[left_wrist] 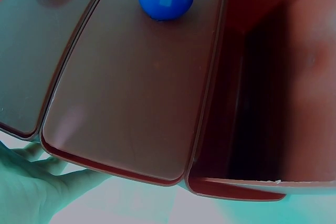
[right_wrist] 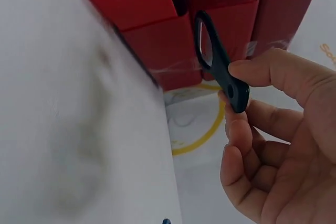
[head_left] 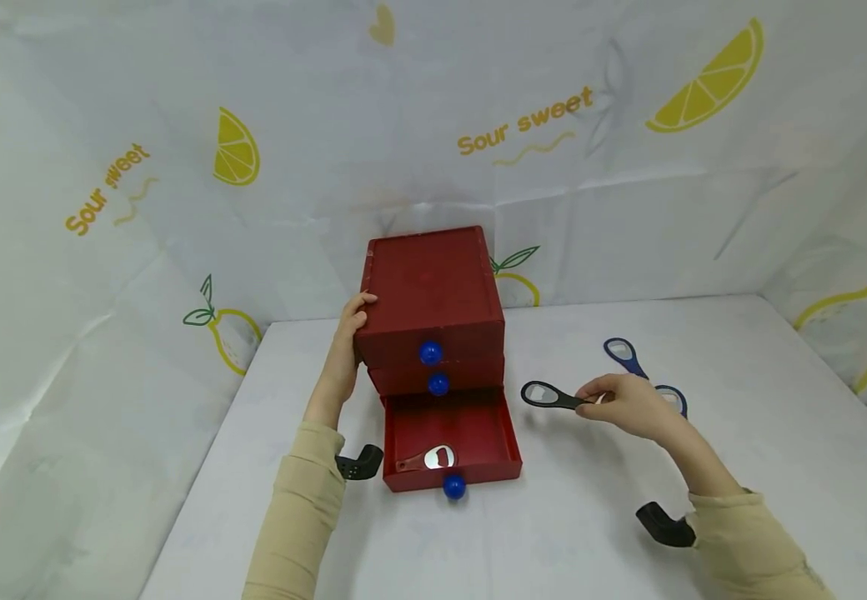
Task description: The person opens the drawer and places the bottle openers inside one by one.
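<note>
A black-handled bottle opener is pinched between thumb and fingers of my right hand, raised above the table just right of the drawer. My left hand rests against the left side of the red drawer cabinet, its fingertips on the top edge. In the left wrist view, its fingers lie along the cabinet's side. The bottom drawer is pulled out, with a red-handled bottle opener lying inside near the front. The two drawers above it are closed.
Two blue bottle openers lie on the white table at right: one farther back, the other partly hidden by the right hand. Blue round knobs stick out from the drawer fronts. A white sheet printed with lemons hangs behind the cabinet.
</note>
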Demonstrator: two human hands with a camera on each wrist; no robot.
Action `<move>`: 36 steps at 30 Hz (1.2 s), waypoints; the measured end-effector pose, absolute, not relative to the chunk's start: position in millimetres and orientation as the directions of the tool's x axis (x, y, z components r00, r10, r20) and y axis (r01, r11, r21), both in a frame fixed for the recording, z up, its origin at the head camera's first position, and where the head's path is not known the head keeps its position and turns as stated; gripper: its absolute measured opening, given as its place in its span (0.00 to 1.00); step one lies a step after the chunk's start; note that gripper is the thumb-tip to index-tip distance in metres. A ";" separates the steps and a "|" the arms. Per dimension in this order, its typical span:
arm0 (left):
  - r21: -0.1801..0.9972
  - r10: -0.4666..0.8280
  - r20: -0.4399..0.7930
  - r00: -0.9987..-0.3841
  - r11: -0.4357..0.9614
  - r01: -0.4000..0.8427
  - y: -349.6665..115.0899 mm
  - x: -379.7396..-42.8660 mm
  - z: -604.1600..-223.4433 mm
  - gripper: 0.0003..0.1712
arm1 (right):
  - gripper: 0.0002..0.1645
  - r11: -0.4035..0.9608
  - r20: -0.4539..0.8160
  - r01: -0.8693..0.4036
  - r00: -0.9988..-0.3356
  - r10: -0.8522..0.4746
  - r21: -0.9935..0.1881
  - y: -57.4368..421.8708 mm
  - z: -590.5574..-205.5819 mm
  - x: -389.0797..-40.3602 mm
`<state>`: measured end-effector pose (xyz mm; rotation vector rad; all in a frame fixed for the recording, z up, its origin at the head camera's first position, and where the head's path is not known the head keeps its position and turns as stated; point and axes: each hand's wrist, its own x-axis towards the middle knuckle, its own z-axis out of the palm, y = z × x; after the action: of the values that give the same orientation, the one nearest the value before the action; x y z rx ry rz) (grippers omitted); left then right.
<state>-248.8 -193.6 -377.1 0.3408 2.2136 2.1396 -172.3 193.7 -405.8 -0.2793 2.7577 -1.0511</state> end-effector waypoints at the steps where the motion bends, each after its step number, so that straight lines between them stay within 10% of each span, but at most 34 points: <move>1: 0.992 0.188 0.120 -0.975 0.021 0.126 -193.6 -248.6 -377.3 0.21 | 0.18 0.725 -0.096 -0.118 -0.964 -0.248 -0.679 190.4 -405.8 -170.5; 36: 0.994 0.186 0.103 -0.977 0.014 0.107 -194.6 -248.1 -375.8 0.20 | 0.08 0.638 0.145 -0.495 -0.842 -0.519 -0.590 89.1 -440.9 -168.2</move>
<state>-248.1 -194.6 -375.8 0.3182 2.1955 2.1434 -168.2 89.1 -440.9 -0.8696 2.8088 -0.9943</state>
